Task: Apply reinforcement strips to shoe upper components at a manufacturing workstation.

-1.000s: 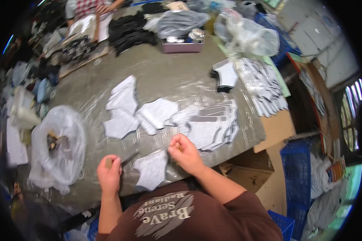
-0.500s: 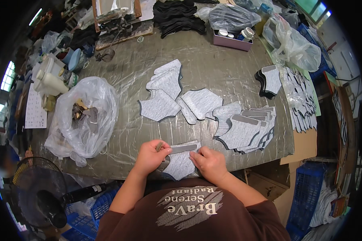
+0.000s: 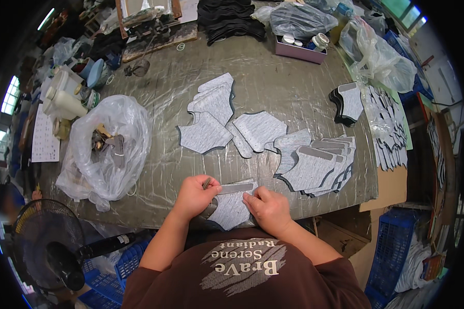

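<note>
Near the table's front edge lies a cut piece of speckled grey fabric [image 3: 232, 211], with more grey edges showing under its top. A dark grey strip [image 3: 237, 188] lies along its far edge. My left hand [image 3: 195, 196] is closed, with a few small grey-brown strips [image 3: 206, 183] standing up between its fingers; the thumb is by the strip's left end. My right hand [image 3: 269, 208] is closed at the fabric piece's right edge, thumb and fingertips pinching there just below the strip's right end.
Beyond my hands lie overlapping grey pieces [image 3: 206, 133], and a fanned pile with strips [image 3: 314, 165] is to the right. A plastic bag of scraps [image 3: 82, 170] stands left, near a fan [image 3: 49, 232]. At the back are black stacks [image 3: 229, 23] and a purple box [image 3: 300, 52].
My left hand has shifted slightly away from me along the strip's left end. The right hand stays at the fabric's edge. The view has tilted a little.
</note>
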{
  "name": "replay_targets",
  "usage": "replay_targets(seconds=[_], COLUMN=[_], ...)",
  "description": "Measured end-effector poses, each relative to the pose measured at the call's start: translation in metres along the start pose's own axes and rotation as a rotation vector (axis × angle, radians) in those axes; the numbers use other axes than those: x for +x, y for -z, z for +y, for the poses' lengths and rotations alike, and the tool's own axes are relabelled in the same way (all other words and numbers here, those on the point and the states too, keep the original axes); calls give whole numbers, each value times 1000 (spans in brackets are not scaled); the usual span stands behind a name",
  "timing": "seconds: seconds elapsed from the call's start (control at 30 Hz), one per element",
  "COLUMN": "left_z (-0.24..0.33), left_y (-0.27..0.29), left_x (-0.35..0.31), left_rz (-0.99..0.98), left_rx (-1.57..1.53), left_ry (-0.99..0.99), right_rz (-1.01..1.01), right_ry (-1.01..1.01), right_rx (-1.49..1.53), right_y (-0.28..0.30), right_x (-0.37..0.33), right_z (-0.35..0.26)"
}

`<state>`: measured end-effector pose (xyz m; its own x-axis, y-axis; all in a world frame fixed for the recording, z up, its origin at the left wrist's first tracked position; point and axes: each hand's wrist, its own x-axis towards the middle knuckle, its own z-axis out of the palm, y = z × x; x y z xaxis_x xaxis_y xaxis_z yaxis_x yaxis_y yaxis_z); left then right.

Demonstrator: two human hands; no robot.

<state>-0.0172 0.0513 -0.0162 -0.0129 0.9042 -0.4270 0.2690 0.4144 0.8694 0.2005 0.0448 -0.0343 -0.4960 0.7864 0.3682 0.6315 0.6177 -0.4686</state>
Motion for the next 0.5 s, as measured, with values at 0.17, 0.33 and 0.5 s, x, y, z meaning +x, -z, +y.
replay_targets(seconds=[0.17, 0.33, 0.5], left_z=[1, 5, 3], left_y=[1, 0, -2], left_x=[0, 0, 1], left_rz=[-8, -1, 26], left_rx=[7, 42, 64], left_ry=[17, 2, -23], right_rz=[41, 28, 16], right_ry=[15, 29, 24], right_rx=[25, 16, 16], right_y=[0, 0, -2], right_x=[1, 0, 0], right_z=[0, 1, 1])
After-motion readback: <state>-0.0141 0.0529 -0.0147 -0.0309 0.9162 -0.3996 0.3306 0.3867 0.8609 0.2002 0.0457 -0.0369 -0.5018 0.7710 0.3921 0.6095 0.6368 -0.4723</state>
